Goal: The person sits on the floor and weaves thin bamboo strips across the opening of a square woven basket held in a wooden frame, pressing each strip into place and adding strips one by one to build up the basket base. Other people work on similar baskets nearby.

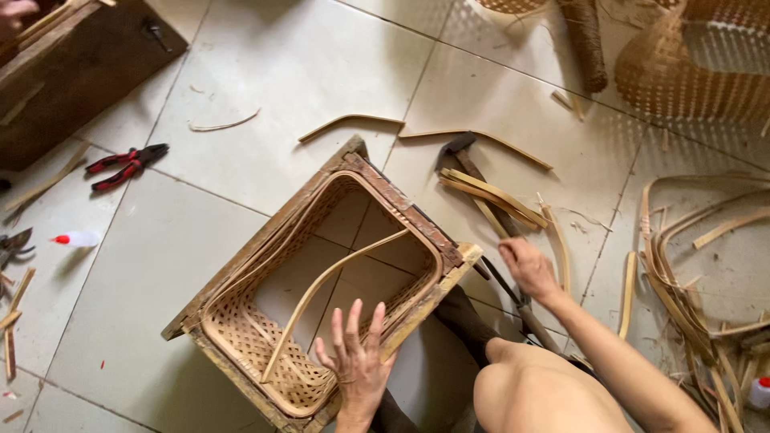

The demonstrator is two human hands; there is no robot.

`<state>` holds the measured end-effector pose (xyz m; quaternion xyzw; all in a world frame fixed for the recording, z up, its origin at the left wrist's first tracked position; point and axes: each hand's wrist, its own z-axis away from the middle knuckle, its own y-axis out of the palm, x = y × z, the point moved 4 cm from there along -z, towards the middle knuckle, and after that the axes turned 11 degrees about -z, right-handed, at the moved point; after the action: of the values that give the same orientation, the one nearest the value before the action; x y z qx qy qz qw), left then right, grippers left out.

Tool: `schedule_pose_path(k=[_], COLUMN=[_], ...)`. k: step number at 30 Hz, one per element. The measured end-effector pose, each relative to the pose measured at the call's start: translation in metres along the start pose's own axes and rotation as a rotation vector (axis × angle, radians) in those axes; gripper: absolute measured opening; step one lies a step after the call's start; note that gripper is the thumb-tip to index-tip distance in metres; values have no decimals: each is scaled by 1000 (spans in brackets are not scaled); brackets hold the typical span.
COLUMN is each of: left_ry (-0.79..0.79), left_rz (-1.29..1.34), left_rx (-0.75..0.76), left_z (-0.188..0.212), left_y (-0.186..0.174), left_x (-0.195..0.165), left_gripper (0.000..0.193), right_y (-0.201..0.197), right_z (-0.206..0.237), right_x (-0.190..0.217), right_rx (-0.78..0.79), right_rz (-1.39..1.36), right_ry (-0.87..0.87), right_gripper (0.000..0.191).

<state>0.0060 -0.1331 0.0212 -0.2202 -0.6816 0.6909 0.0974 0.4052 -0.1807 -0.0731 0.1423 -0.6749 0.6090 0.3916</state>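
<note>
Two bare hands worked on the floor: the left hand (357,365), fingers spread, pressed the near rim of a light, springy woven basket (321,297) in its stiff wooden frame (401,200), best held by that frame, while the right hand (528,269) clasped a thin tool (501,281).

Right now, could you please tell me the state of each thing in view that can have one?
Woven basket: unfinished, seated inside its frame, bottom open to the tiles.
Wooden frame: tilted on the floor.
Bamboo strip: bent across the basket opening.
Left hand: open, fingers spread on the basket rim.
Right hand: closed on a dark tool handle.
Red pliers: lying with handles spread.
Hammer: lying flat.
</note>
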Motion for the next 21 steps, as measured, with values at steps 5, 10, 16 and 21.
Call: schedule_pose_path(k=[5,10,16,21], left_ry=[-25,-38,60,191], left_rz=[-107,-167,-88,55], left_rx=[-18,95,254,171], left_z=[-6,-29,-42,-60], left_y=[-20,-44,-53,-47], left_x=[35,95,104,49], left_gripper=[115,106,92,78], right_y=[-45,-49,-29,-41], right_z=[-40,-45,-44,-68], right_x=[-29,-41,-19,-18], right_rx=[-66,-109,-172,-275], right_rz=[135,208,117,109], right_ry=[53,-49,-71,-30], right_gripper=[17,23,28,25])
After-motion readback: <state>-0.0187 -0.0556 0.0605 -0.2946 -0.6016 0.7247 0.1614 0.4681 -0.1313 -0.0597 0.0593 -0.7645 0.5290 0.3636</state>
